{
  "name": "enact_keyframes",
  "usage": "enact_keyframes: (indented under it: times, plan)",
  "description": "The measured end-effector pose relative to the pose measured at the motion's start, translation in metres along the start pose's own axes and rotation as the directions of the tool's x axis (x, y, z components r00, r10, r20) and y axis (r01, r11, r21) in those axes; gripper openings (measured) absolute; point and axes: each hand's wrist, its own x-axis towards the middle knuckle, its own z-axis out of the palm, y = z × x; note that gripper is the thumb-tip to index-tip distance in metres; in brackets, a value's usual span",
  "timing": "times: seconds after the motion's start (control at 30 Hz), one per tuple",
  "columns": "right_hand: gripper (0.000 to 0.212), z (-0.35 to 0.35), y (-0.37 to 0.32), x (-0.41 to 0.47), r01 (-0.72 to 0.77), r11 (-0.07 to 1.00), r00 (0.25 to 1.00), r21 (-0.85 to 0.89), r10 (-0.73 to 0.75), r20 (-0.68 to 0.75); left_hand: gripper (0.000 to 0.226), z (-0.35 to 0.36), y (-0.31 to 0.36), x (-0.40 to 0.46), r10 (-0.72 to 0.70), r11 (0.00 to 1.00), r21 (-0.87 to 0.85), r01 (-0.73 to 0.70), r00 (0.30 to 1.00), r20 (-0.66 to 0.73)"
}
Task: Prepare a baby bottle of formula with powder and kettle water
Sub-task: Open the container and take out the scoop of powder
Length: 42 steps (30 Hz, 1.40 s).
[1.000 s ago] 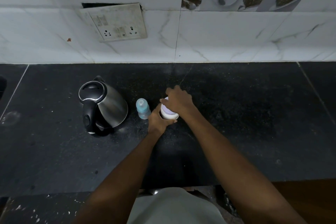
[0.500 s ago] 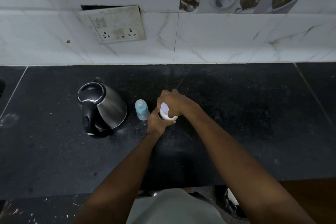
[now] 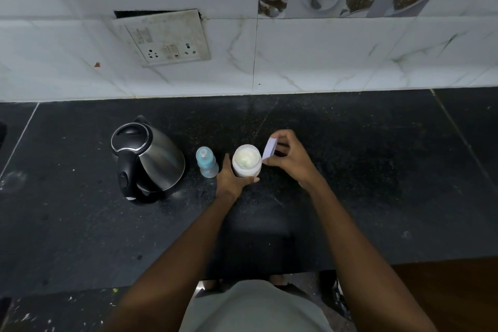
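Note:
A white powder jar (image 3: 246, 160) stands open on the black counter (image 3: 350, 170), pale powder showing inside. My left hand (image 3: 234, 176) wraps around its lower side. Just right of the jar's mouth, my right hand (image 3: 289, 160) holds the pale purple lid (image 3: 270, 150), tilted on edge. A small blue baby bottle (image 3: 207, 162) with its cap on stands left of the jar. Further left sits a steel kettle (image 3: 147, 158) with a black handle and closed lid.
A white tiled wall with a switch-and-socket plate (image 3: 164, 38) rises behind the counter. The counter's front edge runs near my body, and a brown wooden surface (image 3: 444, 291) shows at the lower right.
My right hand has taken the lid off the jar and moved it to the right, uncovering the powder. The left hand stayed on the jar.

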Motion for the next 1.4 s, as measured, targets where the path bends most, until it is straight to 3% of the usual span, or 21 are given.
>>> enact_keyframes:
  times: [0.1, 0.3, 0.47, 0.63, 0.9, 1.07, 1.2, 1.4]
  plan:
    - [0.077, -0.010, 0.017, -0.010, -0.055, 0.993, 0.991, 0.105, 0.067, -0.114, 0.130, -0.002, 0.000, 0.000, -0.053, 0.997, 0.048, 0.052, 0.999, 0.008]
    - [0.087, -0.016, 0.048, -0.011, -0.144, 0.989, 0.976, -0.040, 0.135, -0.174, 0.078, -0.004, -0.011, -0.013, -0.005, 0.998, 0.067, 0.007, 1.000, -0.027]
    - [0.090, -0.001, 0.063, -0.007, -0.143, 0.982, 0.967, -0.120, 0.113, -0.227, 0.080, 0.000, -0.020, -0.032, -0.064, 0.996, 0.060, 0.065, 0.998, -0.017]
    - [0.111, 0.006, 0.083, 0.000, -0.064, 0.975, 0.983, -0.214, 0.025, -0.184, 0.062, -0.003, -0.029, -0.039, -0.089, 0.993, 0.074, 0.092, 0.995, -0.041]
    - [0.113, 0.006, 0.112, 0.006, -0.178, 0.867, 0.975, -0.465, 0.093, -0.200, 0.054, -0.010, -0.031, -0.041, -0.091, 0.992, 0.081, 0.095, 0.995, -0.047]
    - [0.124, 0.006, 0.114, 0.005, -0.159, 0.873, 0.980, -0.462, 0.081, -0.183, 0.048, -0.010, -0.030, -0.041, -0.081, 0.993, 0.081, 0.087, 0.994, -0.068]
    - [0.111, 0.010, 0.094, 0.004, -0.101, 0.909, 0.977, -0.405, 0.013, -0.213, 0.035, -0.014, -0.027, -0.042, -0.063, 0.997, 0.042, 0.069, 0.989, -0.135]
    - [0.055, 0.025, 0.036, 0.013, 0.104, 0.941, 0.866, -0.323, -0.245, -0.435, 0.011, -0.032, -0.024, -0.042, 0.009, 1.000, -0.018, -0.014, 0.962, -0.274]
